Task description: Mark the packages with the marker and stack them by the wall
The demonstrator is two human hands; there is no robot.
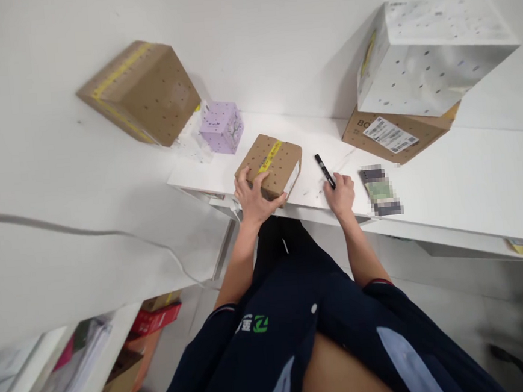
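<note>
L hand's (pixel 255 199) fingers are resting wide-spread on the small brown box (pixel 288 159) at the white table's (pixel 451 187) front edge, thumb at its near corner, while R hand's (pixel 340 194) fingers are holding narrow on a black marker's (pixel 324 168) near end. A pixelated item (pixel 381 189) is lying just R; beyond, a purple box (pixel 222 126), lg brown carton (pixel 149 96) & white box (pixel 428 74) atop another carton (pixel 431 132) are standing around. Yellow tape (pixel 269 157) is crossing the small box, print illegible; "BO" is showing nr the lower carton's barcode label (pixel 391 134).
</note>
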